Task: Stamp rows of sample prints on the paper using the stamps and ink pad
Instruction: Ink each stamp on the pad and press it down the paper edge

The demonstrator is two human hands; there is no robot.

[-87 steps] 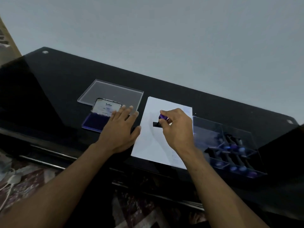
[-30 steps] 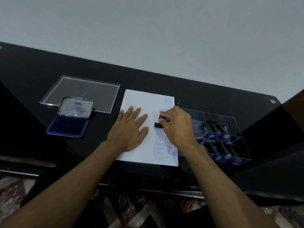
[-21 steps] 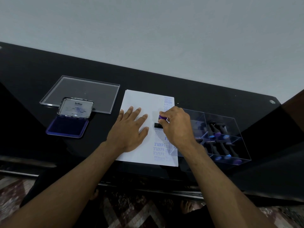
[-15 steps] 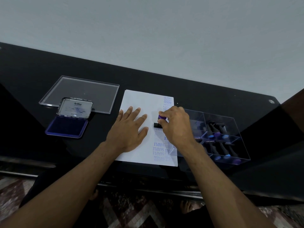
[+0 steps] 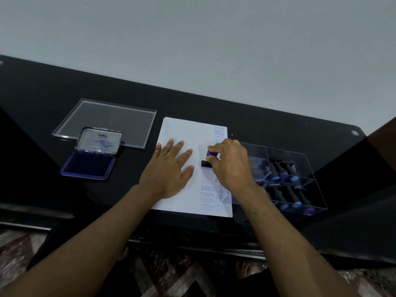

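Two hands, left hand (image 5: 169, 170) flat on paper (image 5: 184, 133), right hand (image 5: 231, 163) pinching stamp (image 5: 211, 156)

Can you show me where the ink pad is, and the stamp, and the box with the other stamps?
ink pad (image 5: 89, 165): head view, on the blue inked surface.
stamp (image 5: 211, 153): head view, on its purple knob.
box of stamps (image 5: 300, 166): head view, on its clear wall.

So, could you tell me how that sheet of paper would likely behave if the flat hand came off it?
The paper looks thin and light, so it would probably flop if lifted by one edge. It lies on a glossy black table, so it may slide easily. The left hand lies flat on it while the right hand holds the stamp, which suggests it needs pinning.
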